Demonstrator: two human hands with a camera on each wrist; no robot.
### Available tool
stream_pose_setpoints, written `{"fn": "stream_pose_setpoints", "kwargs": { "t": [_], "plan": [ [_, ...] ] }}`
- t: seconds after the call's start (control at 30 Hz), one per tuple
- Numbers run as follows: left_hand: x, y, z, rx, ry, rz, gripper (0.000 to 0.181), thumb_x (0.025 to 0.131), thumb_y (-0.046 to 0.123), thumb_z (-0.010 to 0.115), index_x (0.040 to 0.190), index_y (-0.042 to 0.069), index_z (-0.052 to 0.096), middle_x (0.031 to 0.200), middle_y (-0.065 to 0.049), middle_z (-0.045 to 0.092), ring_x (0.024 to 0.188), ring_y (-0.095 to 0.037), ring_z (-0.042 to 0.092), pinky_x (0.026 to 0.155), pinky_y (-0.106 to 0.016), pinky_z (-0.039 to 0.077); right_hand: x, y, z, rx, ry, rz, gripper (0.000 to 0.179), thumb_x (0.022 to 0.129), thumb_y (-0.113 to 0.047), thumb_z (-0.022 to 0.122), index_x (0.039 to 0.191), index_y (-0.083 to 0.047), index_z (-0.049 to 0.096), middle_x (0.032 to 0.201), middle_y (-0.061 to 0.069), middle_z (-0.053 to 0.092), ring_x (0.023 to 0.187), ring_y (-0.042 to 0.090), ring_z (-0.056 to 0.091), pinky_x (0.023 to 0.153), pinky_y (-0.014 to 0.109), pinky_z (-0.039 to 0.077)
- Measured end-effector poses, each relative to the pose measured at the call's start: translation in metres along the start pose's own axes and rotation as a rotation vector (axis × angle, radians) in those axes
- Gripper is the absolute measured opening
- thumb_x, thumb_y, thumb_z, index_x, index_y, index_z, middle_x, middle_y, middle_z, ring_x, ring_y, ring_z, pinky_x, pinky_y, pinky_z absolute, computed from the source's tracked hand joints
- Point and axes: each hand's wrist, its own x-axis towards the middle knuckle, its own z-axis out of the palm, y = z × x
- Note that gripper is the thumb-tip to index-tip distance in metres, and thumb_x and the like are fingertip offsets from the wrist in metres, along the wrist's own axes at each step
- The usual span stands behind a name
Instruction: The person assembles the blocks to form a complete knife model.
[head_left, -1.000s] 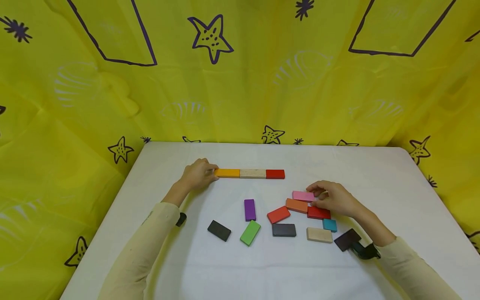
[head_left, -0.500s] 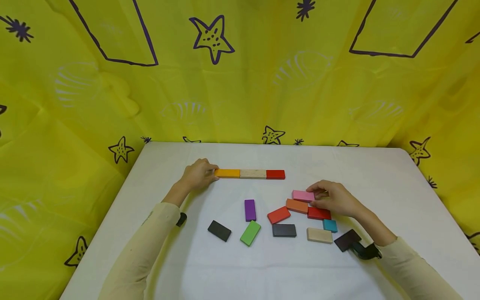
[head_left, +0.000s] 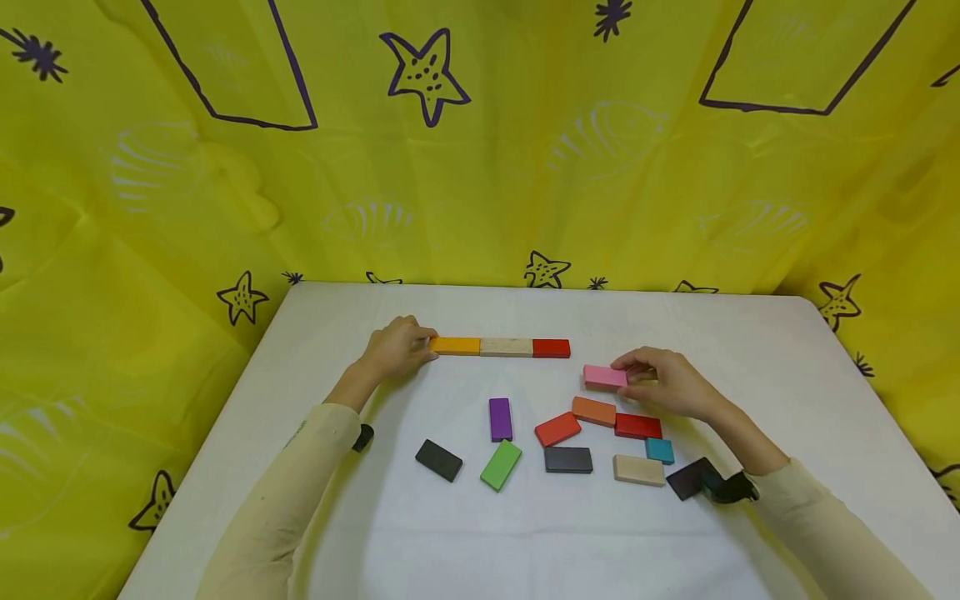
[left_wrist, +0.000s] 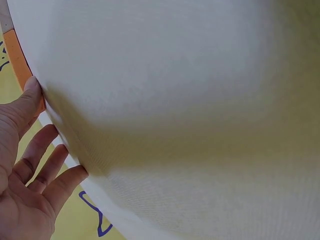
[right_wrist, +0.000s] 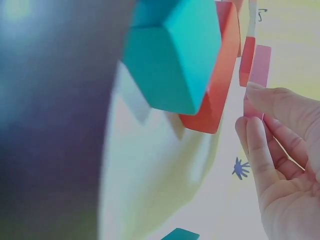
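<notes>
I have the right hand (head_left: pixel 671 383) pinching a pink rectangular wooden block (head_left: pixel 603 378), near right of the row-end red rectangular wooden block (head_left: pixel 551 348), long axes nearly parallel.

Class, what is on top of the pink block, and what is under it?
No block lies on the pink block; the right hand pinches one end. Its underside and whatever is directly beneath are covered.

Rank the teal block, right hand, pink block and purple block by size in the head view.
1. Right hand
2. Pink block and purple block: too alike to rank, pink partly covered
3. Teal block
</notes>
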Motion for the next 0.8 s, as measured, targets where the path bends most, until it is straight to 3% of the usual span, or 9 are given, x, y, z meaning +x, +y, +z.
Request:
{"fn": "stream_pose_setpoints", "kwargs": {
  "t": [0.13,0.43,0.8],
  "plan": [
    [-0.001,0.000,-0.001,0.000,0.002,0.006,0.037,0.096,0.031,0.073,0.129,0.014,0.073,0.110,-0.009,0.065,0.097,-0.024,0.057,0.078,-0.045,0.051,0.005,0.001,-0.002,0.004,0.004,-0.015,0.036,0.089,-0.010,0.080,0.121,0.003,0.068,0.117,0.017,0.069,0.102,0.029,0.066,0.092,0.048,0.055],
    [-0.002,-0.001,0.000,0.003,0.005,0.015,0.037,0.096,0.033,0.073,0.128,0.015,0.073,0.109,-0.008,0.064,0.096,-0.023,0.056,0.078,-0.045,0.050,0.018,0.002,-0.004,0.018,-0.007,0.031,0.036,0.090,-0.010,0.079,0.122,0.002,0.068,0.118,0.017,0.068,0.103,0.029,0.064,0.092,0.043,0.056],
    [-0.001,-0.003,0.002,0.026,0.012,0.014,0.036,0.095,0.034,0.074,0.128,0.017,0.073,0.109,-0.006,0.063,0.101,-0.024,0.058,0.079,-0.048,0.051,0.036,0.007,-0.004,0.007,-0.020,0.056,0.037,0.090,-0.009,0.078,0.123,0.002,0.067,0.120,0.019,0.068,0.105,0.033,0.064,0.095,0.049,0.054]
  ]
}}
